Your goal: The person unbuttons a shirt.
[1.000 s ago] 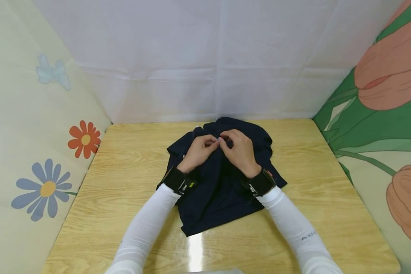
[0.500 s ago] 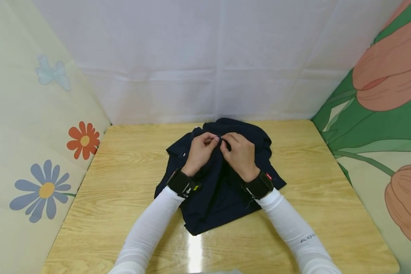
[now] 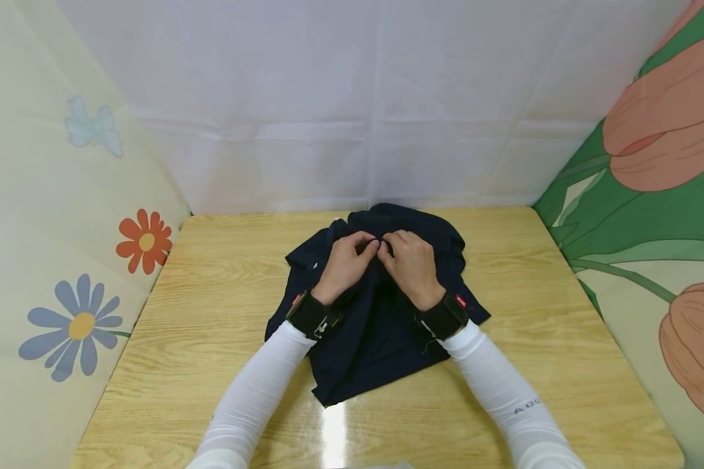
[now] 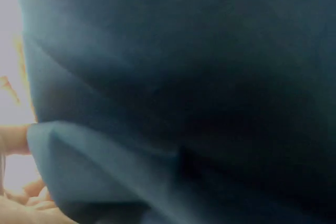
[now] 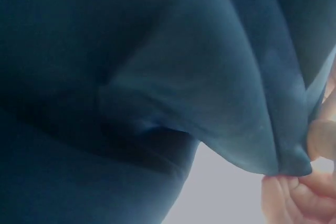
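A dark navy shirt [image 3: 352, 352] lies rumpled near the far edge of the table, its cloth raised in the middle under both hands. From the left, my left hand [image 3: 343, 266] pinches the cloth between thumb and curled forefinger. Opposite it, my right hand [image 3: 412, 266] pinches the same raised edge, the fingertips of both hands almost meeting. What lies between the fingertips is too small to tell. Folds of the shirt [image 4: 173, 77] fill most of the left wrist view. In the right wrist view, fingers [image 5: 286, 198] grip a stitched corner of the cloth.
The wooden table [image 3: 211, 312] reaches to a white sheet [image 3: 281, 156] hung behind it. Flower-printed panels [image 3: 651, 228] stand at both sides. A pale edge of something [image 3: 381, 466] shows at the bottom of the head view.
My left hand and wrist have shifted slightly right, and the shirt's front corner has moved a little. A small pale spot seen between the fingertips half a second ago is now hidden.
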Demonstrator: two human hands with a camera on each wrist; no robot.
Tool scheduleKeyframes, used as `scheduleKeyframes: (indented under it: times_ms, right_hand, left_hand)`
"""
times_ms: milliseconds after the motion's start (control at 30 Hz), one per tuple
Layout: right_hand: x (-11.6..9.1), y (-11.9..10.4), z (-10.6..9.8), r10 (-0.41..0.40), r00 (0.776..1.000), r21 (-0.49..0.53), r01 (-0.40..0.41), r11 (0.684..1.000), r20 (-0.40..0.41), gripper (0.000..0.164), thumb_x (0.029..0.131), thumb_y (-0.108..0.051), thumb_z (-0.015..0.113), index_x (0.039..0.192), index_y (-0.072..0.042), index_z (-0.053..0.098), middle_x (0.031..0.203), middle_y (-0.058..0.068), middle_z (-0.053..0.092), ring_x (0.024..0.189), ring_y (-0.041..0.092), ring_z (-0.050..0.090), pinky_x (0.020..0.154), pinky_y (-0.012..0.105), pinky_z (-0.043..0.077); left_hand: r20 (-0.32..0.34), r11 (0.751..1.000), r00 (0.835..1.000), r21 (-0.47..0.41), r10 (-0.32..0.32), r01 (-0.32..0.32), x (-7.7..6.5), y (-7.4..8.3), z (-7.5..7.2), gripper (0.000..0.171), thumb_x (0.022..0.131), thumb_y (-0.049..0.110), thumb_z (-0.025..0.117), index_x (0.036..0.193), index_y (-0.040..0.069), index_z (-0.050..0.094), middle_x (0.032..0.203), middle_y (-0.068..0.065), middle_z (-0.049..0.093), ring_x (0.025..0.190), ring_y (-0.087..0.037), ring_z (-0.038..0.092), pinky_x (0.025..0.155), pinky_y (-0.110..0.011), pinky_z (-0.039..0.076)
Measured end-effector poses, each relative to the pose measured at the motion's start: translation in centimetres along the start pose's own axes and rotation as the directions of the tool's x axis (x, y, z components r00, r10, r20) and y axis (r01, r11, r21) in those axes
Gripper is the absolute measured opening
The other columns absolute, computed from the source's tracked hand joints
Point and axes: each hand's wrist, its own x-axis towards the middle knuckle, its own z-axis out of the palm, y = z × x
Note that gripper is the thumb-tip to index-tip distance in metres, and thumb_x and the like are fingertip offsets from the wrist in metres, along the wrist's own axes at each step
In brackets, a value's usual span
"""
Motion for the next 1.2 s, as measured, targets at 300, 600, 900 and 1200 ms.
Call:
scheduleKeyframes:
  times_ms: [300,600,900,1200]
  right_hand:
    - [0.1,-0.3,-0.4,-0.015,0.991,-0.006,0.016,1.000,0.134,0.013,0.088,-0.015,0.061,0.090,-0.007,0.071,0.080,0.007,0.068,0.067,0.021,0.064,0.059,0.036,0.052]
    - [0.3,-0.1,-0.6,0.001,0.987,-0.050,0.008,0.999,0.163,0.014,0.085,-0.018,0.060,0.079,-0.011,0.070,0.069,0.003,0.064,0.051,0.020,0.057,0.047,0.035,0.046]
    - [0.0,0.3,0.2,0.031,0.981,0.052,-0.042,0.998,0.192,0.013,0.084,-0.015,0.060,0.080,-0.009,0.071,0.071,0.005,0.066,0.056,0.018,0.057,0.053,0.033,0.048]
    - [-0.5,1.3,1.1,0.114,0.962,0.303,-0.190,0.934,0.249,0.012,0.082,-0.012,0.062,0.082,-0.007,0.074,0.069,0.004,0.069,0.057,0.012,0.059,0.060,0.029,0.050]
  left_hand:
    - [-0.014,0.997,1.000,0.074,0.011,-0.010,-0.1,0.1,-0.2,0.020,0.091,0.022,0.059,0.095,0.008,0.072,0.091,-0.006,0.072,0.069,-0.014,0.062,0.065,-0.027,0.048]
    - [0.044,0.992,0.998,0.110,0.051,-0.056,-0.2,0.3,-0.4,0.021,0.093,0.022,0.057,0.098,0.008,0.071,0.090,-0.007,0.072,0.054,-0.009,0.051,0.055,-0.020,0.040]
    - [0.071,0.985,0.996,0.163,0.051,-0.062,-0.3,0.1,-0.3,0.020,0.093,0.020,0.057,0.098,0.007,0.072,0.090,-0.007,0.072,0.055,-0.008,0.052,0.058,-0.020,0.042]
    - [0.105,0.981,0.994,0.190,0.026,-0.046,-0.5,-0.2,-0.3,0.020,0.093,0.015,0.055,0.099,0.005,0.070,0.092,-0.009,0.071,0.064,-0.015,0.060,0.062,-0.025,0.046]
